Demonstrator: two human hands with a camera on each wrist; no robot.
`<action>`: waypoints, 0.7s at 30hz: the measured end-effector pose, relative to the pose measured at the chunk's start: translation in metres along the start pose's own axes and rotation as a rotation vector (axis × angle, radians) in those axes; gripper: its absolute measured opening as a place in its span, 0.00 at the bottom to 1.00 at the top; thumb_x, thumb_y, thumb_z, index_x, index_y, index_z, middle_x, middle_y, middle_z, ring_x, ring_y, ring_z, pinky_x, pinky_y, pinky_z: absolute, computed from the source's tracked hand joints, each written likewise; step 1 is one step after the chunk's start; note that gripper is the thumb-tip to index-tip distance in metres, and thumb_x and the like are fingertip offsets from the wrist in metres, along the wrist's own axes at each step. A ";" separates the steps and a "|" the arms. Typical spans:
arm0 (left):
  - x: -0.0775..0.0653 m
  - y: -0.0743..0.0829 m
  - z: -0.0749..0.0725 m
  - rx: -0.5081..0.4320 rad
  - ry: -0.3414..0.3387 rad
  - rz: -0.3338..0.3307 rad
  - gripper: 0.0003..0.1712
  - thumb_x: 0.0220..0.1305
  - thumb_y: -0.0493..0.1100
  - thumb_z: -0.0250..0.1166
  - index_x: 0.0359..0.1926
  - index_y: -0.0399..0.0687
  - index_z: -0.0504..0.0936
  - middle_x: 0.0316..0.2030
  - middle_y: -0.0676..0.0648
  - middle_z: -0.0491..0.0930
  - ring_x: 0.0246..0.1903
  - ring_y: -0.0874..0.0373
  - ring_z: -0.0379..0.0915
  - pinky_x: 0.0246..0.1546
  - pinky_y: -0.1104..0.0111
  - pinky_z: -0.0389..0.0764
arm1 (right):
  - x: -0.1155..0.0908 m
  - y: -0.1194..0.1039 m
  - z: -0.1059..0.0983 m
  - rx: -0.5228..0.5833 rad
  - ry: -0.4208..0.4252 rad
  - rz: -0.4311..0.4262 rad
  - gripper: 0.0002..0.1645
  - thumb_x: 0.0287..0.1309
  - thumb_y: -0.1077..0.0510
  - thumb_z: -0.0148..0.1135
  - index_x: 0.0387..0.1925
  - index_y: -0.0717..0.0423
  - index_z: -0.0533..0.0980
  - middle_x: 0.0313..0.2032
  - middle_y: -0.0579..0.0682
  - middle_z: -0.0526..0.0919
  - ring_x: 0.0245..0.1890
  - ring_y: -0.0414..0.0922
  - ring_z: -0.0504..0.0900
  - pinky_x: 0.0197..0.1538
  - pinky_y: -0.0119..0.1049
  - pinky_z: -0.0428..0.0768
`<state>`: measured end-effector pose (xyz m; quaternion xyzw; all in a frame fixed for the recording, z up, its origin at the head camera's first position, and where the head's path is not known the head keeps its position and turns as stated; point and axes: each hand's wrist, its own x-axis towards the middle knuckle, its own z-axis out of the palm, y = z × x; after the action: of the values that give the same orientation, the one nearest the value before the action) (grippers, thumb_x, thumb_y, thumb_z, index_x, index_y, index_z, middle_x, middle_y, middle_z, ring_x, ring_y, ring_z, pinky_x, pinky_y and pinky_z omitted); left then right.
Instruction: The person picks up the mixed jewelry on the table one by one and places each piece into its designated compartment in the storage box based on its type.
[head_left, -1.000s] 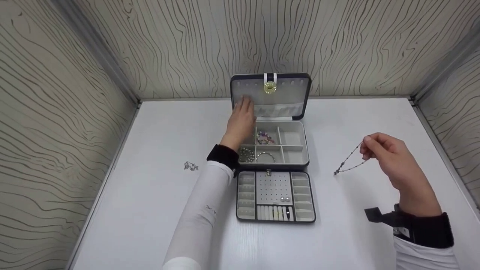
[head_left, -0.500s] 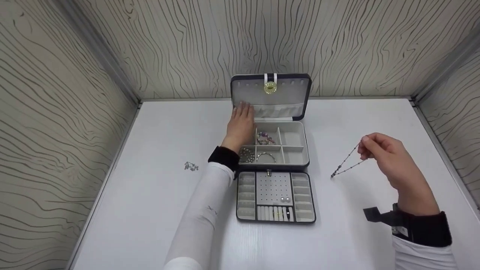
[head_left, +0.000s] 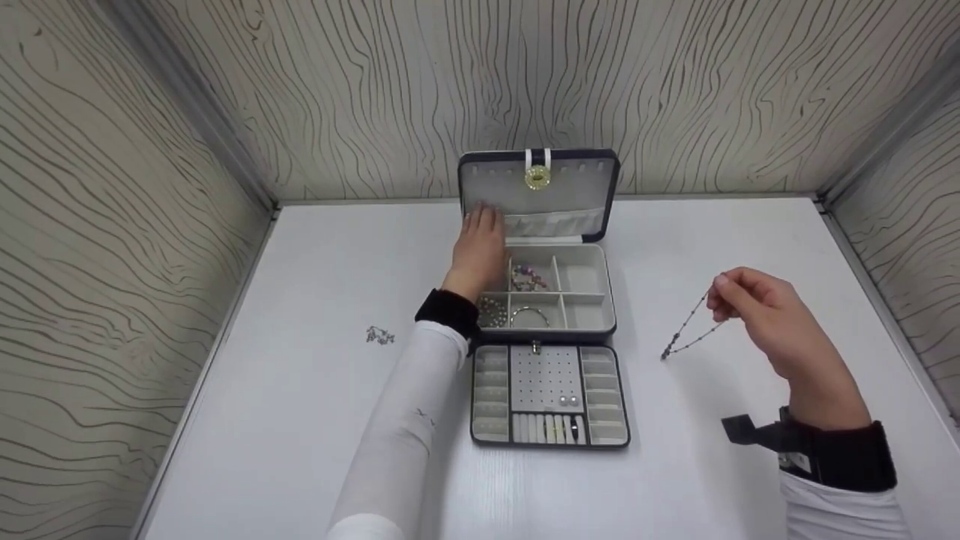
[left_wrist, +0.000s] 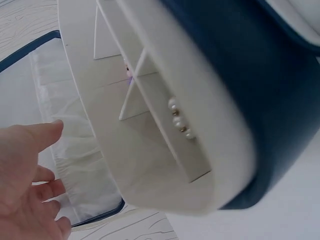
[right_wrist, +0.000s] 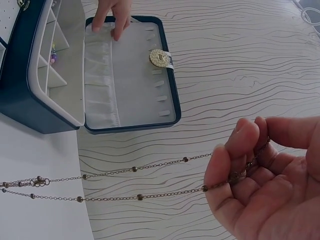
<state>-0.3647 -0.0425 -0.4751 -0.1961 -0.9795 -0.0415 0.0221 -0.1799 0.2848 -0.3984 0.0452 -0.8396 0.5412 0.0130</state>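
A beaded chain necklace (head_left: 684, 334) hangs in a loop from my right hand (head_left: 772, 315), pinched between thumb and fingers to the right of the jewelry box (head_left: 610, 291). The right wrist view shows its thin chain (right_wrist: 165, 164) with small dark beads, part of it lying across the palm. My left hand (head_left: 480, 251) reaches over the box's left side, its fingers at the lower left of the raised lid (head_left: 559, 191). In the left wrist view these fingers (left_wrist: 50, 135) lie beside the gathered pocket (left_wrist: 82, 135) of the lid and hold nothing.
Compartments hold a colorful bead bracelet (head_left: 528, 279), a pearl strand (head_left: 493, 312) and a bangle (head_left: 531, 309). A folded-out tray (head_left: 547, 375) with pearl studs (head_left: 569, 400) and rings (head_left: 559, 428) lies in front. Another small chain (head_left: 380, 335) rests on the table at left.
My left hand has slid slightly down the lid. The right hand has drifted a little left with the necklace, whose lower end hangs slightly lower and further left.
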 end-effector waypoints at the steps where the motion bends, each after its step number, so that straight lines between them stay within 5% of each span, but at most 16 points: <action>1: 0.001 0.000 -0.001 0.009 -0.002 -0.002 0.41 0.68 0.51 0.62 0.71 0.31 0.58 0.68 0.34 0.58 0.72 0.41 0.46 0.72 0.56 0.47 | 0.000 0.000 0.000 0.002 -0.002 -0.002 0.18 0.75 0.59 0.46 0.42 0.75 0.70 0.33 0.50 0.76 0.33 0.41 0.77 0.40 0.26 0.77; 7: 0.002 -0.001 -0.003 0.008 -0.047 -0.026 0.38 0.70 0.55 0.60 0.68 0.30 0.64 0.69 0.34 0.56 0.73 0.42 0.43 0.71 0.54 0.47 | 0.001 0.001 0.002 0.079 -0.004 -0.022 0.17 0.74 0.61 0.47 0.39 0.76 0.70 0.32 0.50 0.77 0.32 0.41 0.77 0.39 0.26 0.77; 13: -0.002 -0.002 -0.001 0.003 -0.014 -0.020 0.33 0.69 0.52 0.62 0.64 0.33 0.71 0.70 0.36 0.56 0.73 0.43 0.45 0.70 0.55 0.52 | 0.004 -0.001 0.004 0.070 -0.019 -0.026 0.18 0.75 0.60 0.47 0.40 0.77 0.70 0.32 0.49 0.77 0.31 0.42 0.77 0.40 0.27 0.77; 21: -0.004 -0.001 -0.005 -0.002 -0.033 -0.016 0.27 0.70 0.46 0.59 0.65 0.37 0.72 0.72 0.42 0.58 0.73 0.45 0.46 0.70 0.56 0.52 | 0.022 -0.023 0.007 0.192 -0.012 -0.078 0.18 0.73 0.60 0.49 0.37 0.77 0.70 0.31 0.50 0.78 0.31 0.41 0.78 0.39 0.27 0.78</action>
<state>-0.3611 -0.0452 -0.4709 -0.1891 -0.9812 -0.0393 0.0053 -0.1993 0.2674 -0.3795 0.0823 -0.7815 0.6180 0.0248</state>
